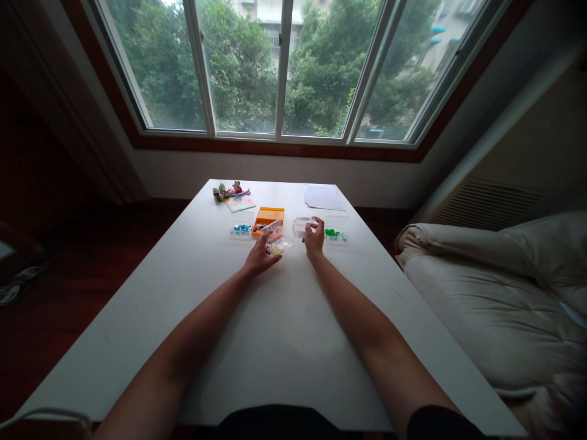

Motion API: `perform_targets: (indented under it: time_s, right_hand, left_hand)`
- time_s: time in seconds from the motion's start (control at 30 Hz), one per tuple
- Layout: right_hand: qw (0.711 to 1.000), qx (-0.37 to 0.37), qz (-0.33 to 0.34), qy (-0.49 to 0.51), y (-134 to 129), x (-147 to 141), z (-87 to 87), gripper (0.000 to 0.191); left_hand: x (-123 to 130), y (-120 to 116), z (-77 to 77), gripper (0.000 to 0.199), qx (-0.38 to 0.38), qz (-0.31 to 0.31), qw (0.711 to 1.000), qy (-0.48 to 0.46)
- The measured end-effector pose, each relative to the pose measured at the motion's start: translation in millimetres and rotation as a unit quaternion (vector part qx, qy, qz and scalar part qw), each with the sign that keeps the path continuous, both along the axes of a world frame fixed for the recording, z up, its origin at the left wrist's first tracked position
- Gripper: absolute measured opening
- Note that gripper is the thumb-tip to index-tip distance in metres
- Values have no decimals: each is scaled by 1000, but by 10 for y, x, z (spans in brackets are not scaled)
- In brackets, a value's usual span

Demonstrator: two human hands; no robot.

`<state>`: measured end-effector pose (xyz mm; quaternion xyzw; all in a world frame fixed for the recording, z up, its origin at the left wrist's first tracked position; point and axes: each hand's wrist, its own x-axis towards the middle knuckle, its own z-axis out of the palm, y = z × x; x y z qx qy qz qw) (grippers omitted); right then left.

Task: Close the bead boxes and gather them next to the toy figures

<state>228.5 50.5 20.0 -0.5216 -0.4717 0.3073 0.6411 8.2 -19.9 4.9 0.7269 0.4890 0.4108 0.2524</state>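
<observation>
My left hand [262, 255] is closed on a clear plastic box [279, 245] with small pale pieces inside, its lid tilted up. Fingers bent, my right hand [313, 237] is at another clear box [300, 226], touching its right side; whether a small piece is between the fingertips I cannot make out. Just beyond my left hand stands an open orange box [269, 214] with dark small pieces. To its left lies a clear box with blue pieces [241, 228]. Right of my right hand is a clear box with green pieces [334, 234].
Small colourful figures [227, 190] and a patterned sheet [240, 203] lie at the table's far left. White papers [323, 197] rest at the far right. The white table [284, 342] reaches towards the window, with a beige sofa [463, 293] along its right side.
</observation>
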Motion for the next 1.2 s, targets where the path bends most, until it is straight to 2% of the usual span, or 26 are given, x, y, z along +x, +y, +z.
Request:
perform_targets:
  time_s: [0.1,0.23,0.37,0.47,0.63,0.77,0.9,1.03,1.2]
  right_hand:
    - [994,-53,9,93,123,102,-78,47]
    - [970,-96,112,192,162,124,-104,45]
    - [946,-73,181,257,152,140,-89,42]
    - [948,-56,172,263,179,161,-126,42]
    - [987,-48,70,133,234,172,-236,51]
    - [998,-34,59,11,211,164,-248,46]
    - [990,-31,81,-109,189,157,-254,29]
    - [967,-3,74,-244,196,148,-265,20]
    - [956,-20,75,-284,186,152,-266,24]
  left_hand:
    - [6,-2,-8,92,0,11,1000,21]
    - [5,-7,2,91,12,33,999,22]
    - [9,-20,18,91,11,35,999,20]
    - [16,-28,28,91,4,40,999,26]
    - [22,-34,38,91,1,45,998,40]
    - [20,-31,27,91,3,44,998,43]
    - [20,-20,-1,92,-3,38,999,38]
    - [22,-3,-34,92,-3,34,999,34]
    - [18,7,-54,94,7,23,999,42]
